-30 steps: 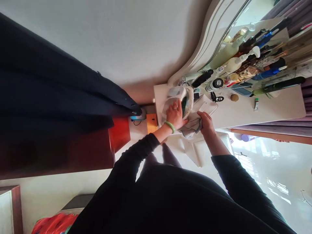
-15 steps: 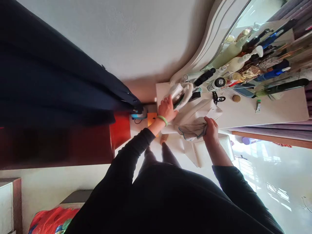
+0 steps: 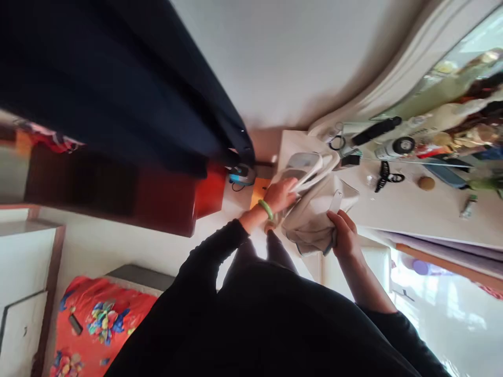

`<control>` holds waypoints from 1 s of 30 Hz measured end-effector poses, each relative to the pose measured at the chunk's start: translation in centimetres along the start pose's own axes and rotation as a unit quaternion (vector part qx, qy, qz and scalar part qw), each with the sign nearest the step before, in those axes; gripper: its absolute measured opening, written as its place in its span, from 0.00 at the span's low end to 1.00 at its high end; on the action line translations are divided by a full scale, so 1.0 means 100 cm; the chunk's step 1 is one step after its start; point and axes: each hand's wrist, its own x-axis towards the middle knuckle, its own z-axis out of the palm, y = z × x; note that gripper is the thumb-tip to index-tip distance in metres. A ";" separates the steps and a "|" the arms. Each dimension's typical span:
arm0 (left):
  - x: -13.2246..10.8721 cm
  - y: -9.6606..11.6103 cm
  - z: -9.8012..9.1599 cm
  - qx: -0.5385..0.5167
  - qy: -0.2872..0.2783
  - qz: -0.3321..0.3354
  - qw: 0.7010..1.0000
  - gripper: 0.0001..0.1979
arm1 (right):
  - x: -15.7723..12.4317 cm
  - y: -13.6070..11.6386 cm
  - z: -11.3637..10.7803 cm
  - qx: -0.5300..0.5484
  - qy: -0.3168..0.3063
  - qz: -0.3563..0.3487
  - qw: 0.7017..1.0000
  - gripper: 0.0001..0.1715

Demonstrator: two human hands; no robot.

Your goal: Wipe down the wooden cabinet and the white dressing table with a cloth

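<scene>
My left hand [image 3: 282, 192], a green bangle [image 3: 267, 208] on its wrist, is closed on the handles of a white bag [image 3: 304, 165] at the left end of a white dressing table [image 3: 412, 204]. My right hand [image 3: 345, 234] grips a bunched grey cloth [image 3: 308, 230] with a teal edge. The cloth hangs over the table's front edge, just below the bag. A flat white object [image 3: 338, 199] lies between the cloth and the bag. Both sleeves are black.
Bottles, tubes and a black comb [image 3: 375, 131] crowd the table along the mirror [image 3: 463, 68]. A black hair clip [image 3: 383, 175] and a small brown round thing [image 3: 426, 183] lie further right. A dark hanging fabric [image 3: 118, 94], a red-brown cabinet [image 3: 204, 196] and an orange patterned bedcover [image 3: 98, 314] are to the left.
The view has swung left and tilted. My left hand slid from the top of the bag to its handles. My right hand drew the cloth back to the table's edge.
</scene>
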 end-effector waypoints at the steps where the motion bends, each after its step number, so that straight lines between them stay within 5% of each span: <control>1: -0.017 -0.006 -0.002 -0.009 0.007 -0.008 1.000 0.15 | -0.005 -0.001 0.003 -0.016 -0.027 0.004 0.999 0.26; 5: -0.093 -0.034 -0.016 -0.053 0.047 -0.051 0.996 0.14 | -0.022 -0.007 0.019 -0.110 -0.150 0.013 0.982 0.32; 10: -0.200 -0.071 -0.049 -0.134 0.131 -0.156 0.970 0.10 | -0.034 -0.021 0.068 -0.217 -0.347 0.009 0.912 0.38; 15: -0.301 -0.114 -0.089 -0.218 0.246 -0.230 0.916 0.11 | -0.057 -0.032 0.170 -0.302 -0.477 -0.073 0.822 0.32; 19: -0.362 -0.163 -0.127 -0.220 0.319 -0.253 0.887 0.13 | -0.091 -0.034 0.274 -0.312 -0.522 -0.106 0.787 0.28; 24: -0.396 -0.245 -0.183 -0.182 0.359 -0.228 0.887 0.14 | -0.125 -0.022 0.393 -0.278 -0.538 -0.086 0.791 0.24; 30: -0.375 -0.347 -0.256 -0.092 0.353 -0.223 0.904 0.13 | -0.115 -0.018 0.534 -0.213 -0.509 -0.048 0.833 0.18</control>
